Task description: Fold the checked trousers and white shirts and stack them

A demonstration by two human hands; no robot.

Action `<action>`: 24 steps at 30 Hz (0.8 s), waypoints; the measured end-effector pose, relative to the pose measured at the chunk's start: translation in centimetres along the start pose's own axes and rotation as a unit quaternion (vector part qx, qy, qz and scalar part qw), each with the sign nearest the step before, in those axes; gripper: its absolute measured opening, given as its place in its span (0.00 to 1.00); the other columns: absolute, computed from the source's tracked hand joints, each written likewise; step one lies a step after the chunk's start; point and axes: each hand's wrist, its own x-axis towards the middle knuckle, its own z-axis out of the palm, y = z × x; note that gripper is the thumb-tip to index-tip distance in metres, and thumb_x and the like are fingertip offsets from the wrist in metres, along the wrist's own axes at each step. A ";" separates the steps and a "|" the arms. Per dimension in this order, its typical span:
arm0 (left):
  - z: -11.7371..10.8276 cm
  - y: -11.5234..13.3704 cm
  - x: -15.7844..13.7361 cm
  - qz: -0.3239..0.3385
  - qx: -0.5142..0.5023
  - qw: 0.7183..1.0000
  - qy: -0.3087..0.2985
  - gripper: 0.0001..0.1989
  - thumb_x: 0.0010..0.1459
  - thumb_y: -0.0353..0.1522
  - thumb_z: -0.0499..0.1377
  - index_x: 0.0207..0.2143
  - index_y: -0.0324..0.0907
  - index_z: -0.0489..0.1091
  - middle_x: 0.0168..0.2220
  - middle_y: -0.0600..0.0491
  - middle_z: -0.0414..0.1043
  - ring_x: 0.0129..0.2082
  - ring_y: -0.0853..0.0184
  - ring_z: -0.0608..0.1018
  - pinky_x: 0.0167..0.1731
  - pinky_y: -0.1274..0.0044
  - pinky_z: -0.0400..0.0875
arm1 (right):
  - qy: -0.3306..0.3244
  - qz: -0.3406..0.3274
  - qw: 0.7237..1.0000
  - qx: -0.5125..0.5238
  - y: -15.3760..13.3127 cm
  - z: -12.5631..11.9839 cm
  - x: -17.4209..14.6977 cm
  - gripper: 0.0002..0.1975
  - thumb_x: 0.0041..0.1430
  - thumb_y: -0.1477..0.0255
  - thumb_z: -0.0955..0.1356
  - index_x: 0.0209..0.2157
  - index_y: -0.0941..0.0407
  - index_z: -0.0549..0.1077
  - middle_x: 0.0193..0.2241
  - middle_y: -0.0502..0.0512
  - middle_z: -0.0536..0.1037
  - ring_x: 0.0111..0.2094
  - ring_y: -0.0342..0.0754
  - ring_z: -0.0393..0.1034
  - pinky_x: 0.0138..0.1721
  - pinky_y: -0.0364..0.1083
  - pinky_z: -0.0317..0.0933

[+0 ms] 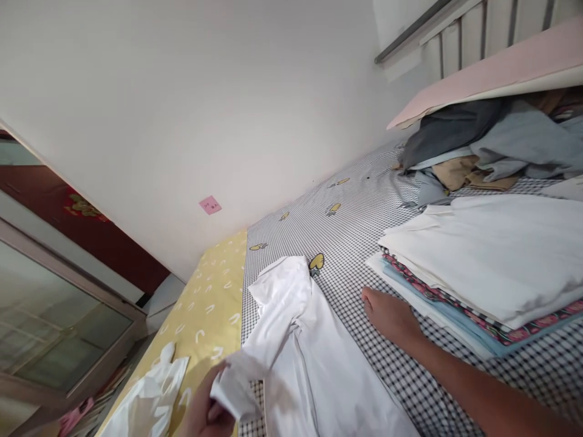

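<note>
A white long-sleeved shirt (pixel 314 358) lies on the checked bedsheet with its collar (pixel 282 276) toward the wall. At the lower edge of the view, my left hand (pixel 212 403) is closed on the cuff end of one sleeve, which is slightly blurred. The sleeve runs from the cuff up along the shirt front. My right hand (pixel 389 312) rests on the sheet between the shirt and a stack of folded clothes (pixel 492 255). Its fingers are curled in, and it is apart from the shirt.
Loose grey and brown clothes (pixel 496 136) lie beneath a pink board (pixel 501 67) at the far right. A white plastic bag (pixel 148 394) sits on the yellow strip of sheet (pixel 214 279) at left. The white wall (pixel 228 109) borders the bed.
</note>
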 end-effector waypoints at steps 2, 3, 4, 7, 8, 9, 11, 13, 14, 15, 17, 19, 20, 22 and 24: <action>4.7 1.7 -0.1 -0.037 -0.101 0.993 -0.044 0.16 0.57 0.32 0.61 0.21 0.42 0.59 0.12 0.65 0.54 0.08 0.83 0.51 0.11 0.87 0.53 | -0.004 0.002 1.000 -0.004 0.1 0.1 0.0 0.09 0.66 0.75 0.59 0.33 0.54 0.68 0.27 0.50 0.75 0.27 0.46 0.66 0.27 0.47 0.37; 7.0 2.6 -0.1 -0.037 -0.113 0.992 -0.046 0.16 0.59 0.31 0.60 0.21 0.42 0.57 0.12 0.65 0.55 0.08 0.82 0.52 0.12 0.87 0.56 | -0.007 0.003 1.000 -0.004 0.1 0.1 0.0 0.09 0.66 0.75 0.59 0.33 0.54 0.68 0.27 0.50 0.75 0.27 0.46 0.67 0.27 0.47 0.37; 9.1 3.3 0.0 -0.022 -0.111 0.991 -0.072 0.15 0.61 0.32 0.59 0.23 0.43 0.59 0.13 0.64 0.58 0.09 0.81 0.57 0.16 0.85 0.65 | -0.008 0.002 1.000 -0.003 0.1 0.1 0.0 0.09 0.65 0.75 0.59 0.33 0.54 0.68 0.27 0.50 0.75 0.27 0.46 0.67 0.27 0.46 0.37; 13.4 4.4 1.2 0.050 -0.056 0.987 -0.142 0.11 0.65 0.39 0.55 0.39 0.41 0.67 0.35 0.45 0.79 0.33 0.64 0.83 0.36 0.72 0.80 | -0.004 -0.001 1.000 0.001 0.2 0.1 -0.1 0.08 0.65 0.75 0.59 0.33 0.54 0.67 0.28 0.51 0.76 0.27 0.46 0.66 0.27 0.46 0.37; 14.0 4.3 1.8 0.070 -0.026 0.988 -0.137 0.13 0.65 0.41 0.54 0.43 0.40 0.66 0.41 0.39 0.79 0.41 0.59 0.84 0.41 0.68 0.80 | -0.001 -0.003 1.000 0.001 0.2 0.1 -0.1 0.09 0.65 0.75 0.59 0.32 0.54 0.67 0.28 0.51 0.76 0.26 0.45 0.66 0.26 0.46 0.37; 14.2 4.0 2.6 0.087 0.002 0.989 -0.119 0.15 0.64 0.41 0.54 0.45 0.40 0.66 0.44 0.37 0.79 0.44 0.57 0.83 0.44 0.66 0.79 | 0.000 -0.004 1.000 0.000 0.2 0.2 -0.1 0.09 0.66 0.75 0.59 0.32 0.54 0.67 0.28 0.51 0.76 0.25 0.45 0.65 0.26 0.46 0.37; 13.3 3.1 4.2 0.128 0.051 0.989 -0.057 0.13 0.62 0.37 0.54 0.45 0.39 0.66 0.46 0.38 0.78 0.46 0.59 0.83 0.47 0.67 0.78 | -0.002 -0.005 1.000 -0.001 0.3 0.2 -0.1 0.09 0.66 0.75 0.59 0.31 0.54 0.66 0.27 0.51 0.75 0.24 0.45 0.64 0.26 0.46 0.36; 11.1 1.9 5.6 0.170 0.090 0.981 0.023 0.12 0.60 0.35 0.53 0.44 0.40 0.67 0.47 0.41 0.78 0.46 0.62 0.82 0.49 0.69 0.76 | -0.007 -0.005 1.000 -0.001 0.3 0.2 -0.1 0.09 0.66 0.75 0.59 0.31 0.53 0.66 0.27 0.50 0.75 0.25 0.45 0.65 0.26 0.46 0.36; 9.7 1.4 6.3 0.191 0.116 0.972 0.068 0.12 0.60 0.35 0.52 0.44 0.41 0.67 0.47 0.42 0.77 0.46 0.62 0.82 0.50 0.69 0.75 | -0.010 -0.004 1.000 -0.002 0.4 0.2 -0.1 0.09 0.65 0.75 0.59 0.31 0.53 0.66 0.27 0.50 0.75 0.25 0.45 0.65 0.26 0.46 0.36; 8.3 0.8 6.9 0.209 0.147 0.960 0.113 0.13 0.59 0.35 0.50 0.44 0.41 0.67 0.48 0.43 0.76 0.47 0.61 0.81 0.52 0.67 0.74 | -0.011 -0.004 1.000 -0.003 0.3 0.2 -0.1 0.09 0.65 0.75 0.59 0.32 0.53 0.66 0.27 0.50 0.75 0.26 0.45 0.66 0.26 0.46 0.36; 5.3 -0.2 8.0 0.227 0.220 0.931 0.181 0.14 0.56 0.35 0.51 0.43 0.42 0.67 0.50 0.43 0.74 0.50 0.58 0.79 0.56 0.63 0.70 | -0.013 -0.003 1.000 -0.005 0.3 0.1 -0.1 0.09 0.65 0.74 0.59 0.32 0.53 0.66 0.27 0.50 0.76 0.27 0.46 0.67 0.27 0.46 0.36; 2.9 -1.3 8.8 0.217 0.295 0.905 0.218 0.12 0.50 0.35 0.55 0.38 0.42 0.68 0.51 0.40 0.73 0.56 0.51 0.74 0.60 0.58 0.64 | -0.017 0.002 1.000 -0.008 0.2 -0.1 -0.1 0.09 0.66 0.74 0.58 0.32 0.53 0.66 0.27 0.50 0.76 0.26 0.46 0.65 0.27 0.46 0.36; 2.0 -1.8 9.2 0.206 0.329 0.893 0.226 0.11 0.47 0.35 0.57 0.35 0.42 0.69 0.51 0.38 0.73 0.58 0.46 0.72 0.60 0.55 0.63 | -0.020 0.003 1.000 -0.008 0.2 -0.1 -0.1 0.09 0.66 0.74 0.58 0.31 0.53 0.66 0.26 0.50 0.75 0.25 0.46 0.65 0.27 0.46 0.36; 1.2 -2.8 9.9 0.191 0.388 0.874 0.223 0.09 0.44 0.37 0.61 0.27 0.42 0.68 0.47 0.35 0.74 0.58 0.40 0.70 0.57 0.53 0.64 | -0.023 0.004 1.000 -0.004 0.2 -0.1 -0.1 0.09 0.65 0.74 0.59 0.31 0.53 0.66 0.26 0.50 0.75 0.24 0.45 0.63 0.26 0.47 0.36; 1.5 -3.5 10.3 0.203 0.436 0.856 0.190 0.12 0.44 0.41 0.63 0.24 0.44 0.66 0.42 0.39 0.76 0.54 0.42 0.74 0.53 0.56 0.68 | -0.024 0.001 1.000 0.001 0.3 0.0 -0.1 0.09 0.65 0.74 0.59 0.31 0.53 0.66 0.26 0.49 0.75 0.24 0.45 0.63 0.26 0.47 0.36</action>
